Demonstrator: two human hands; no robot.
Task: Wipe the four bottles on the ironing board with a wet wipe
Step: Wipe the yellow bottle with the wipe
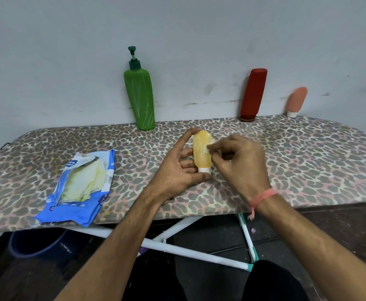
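Yellow and small, the yellow bottle [202, 151] sat in the person's left hand [181, 168], above the middle of the ironing board [297, 157]. Its white cap pointed toward the near edge. The left hand held it with the thumb on the cap end and the pointer finger curved over the top end. The other fingers lay behind the bottle.

The right hand [241, 161] came in from the right side. Its fingers were bunched together and pinched a small wet wipe [209, 148] against the front of the yellow bottle. A pink thread band [262, 197] was tied round the right wrist.

Three more bottles stood along the far edge of the board, by the wall [177, 29]. The green pump bottle [139, 98] stood left of the middle. The red bottle [253, 95] stood on its cap, more to the right. The little pink bottle [297, 102] stood on its white cap near the far right corner. All three were well apart from the hands.

A blue wipe packet [80, 190] lay open near the left part of the near edge, with pale wipes showing inside. Under the board were its white legs [190, 249] and a dark blue tub [38, 244] on the floor.
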